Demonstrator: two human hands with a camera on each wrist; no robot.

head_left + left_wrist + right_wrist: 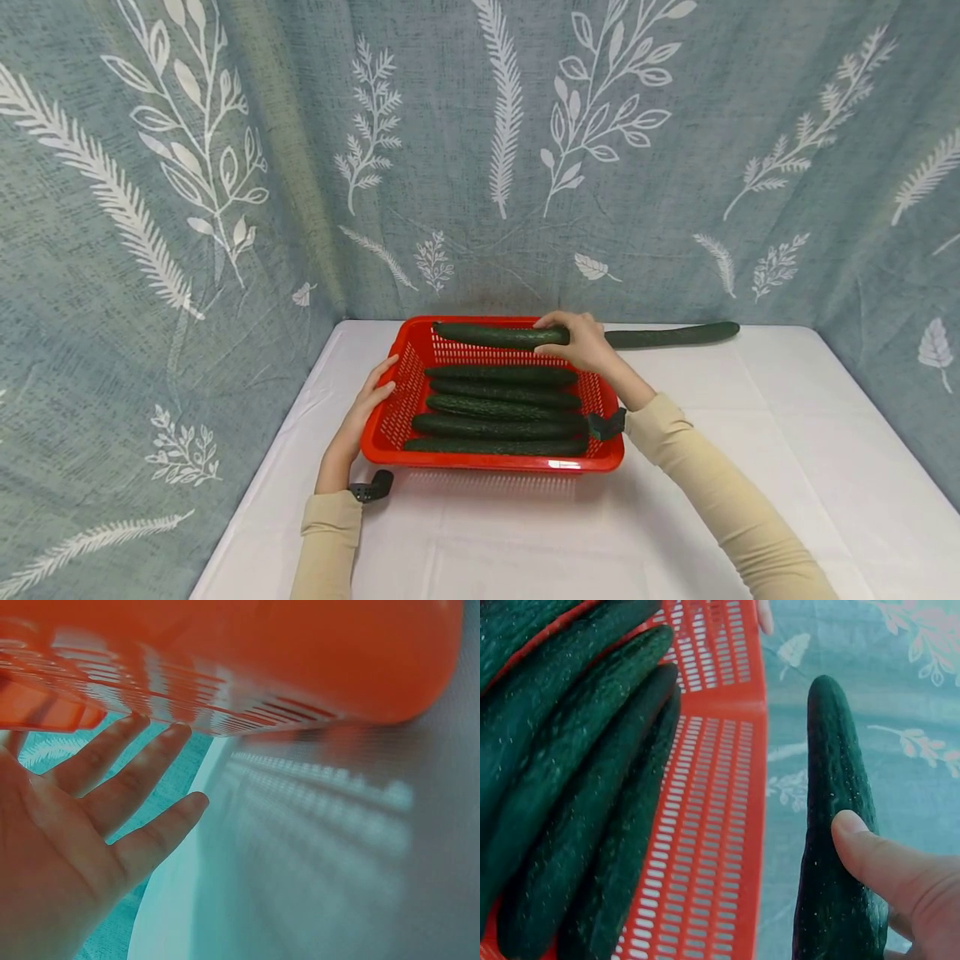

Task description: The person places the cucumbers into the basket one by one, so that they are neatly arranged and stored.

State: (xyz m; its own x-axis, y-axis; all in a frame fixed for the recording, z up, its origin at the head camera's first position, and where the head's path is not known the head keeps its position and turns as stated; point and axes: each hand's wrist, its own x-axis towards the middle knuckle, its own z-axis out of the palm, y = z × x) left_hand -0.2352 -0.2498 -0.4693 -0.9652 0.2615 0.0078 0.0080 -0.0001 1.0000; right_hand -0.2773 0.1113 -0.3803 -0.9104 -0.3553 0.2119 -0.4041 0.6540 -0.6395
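Note:
My right hand grips a dark green cucumber near its right end, above the far side of a red plastic basket. In the right wrist view the thumb lies along the cucumber, which is apart from the basket's slotted wall. Several cucumbers lie side by side inside the basket. At the basket's left side is my left hand, its fingers spread and fairly straight against the outer wall. The left wrist view shows the fingertips by the basket's underside, with nothing held.
Another cucumber lies on the white tablecloth behind and right of the basket, partly hidden by the right hand. A grey-green curtain with white leaf prints hangs along the back and sides of the table.

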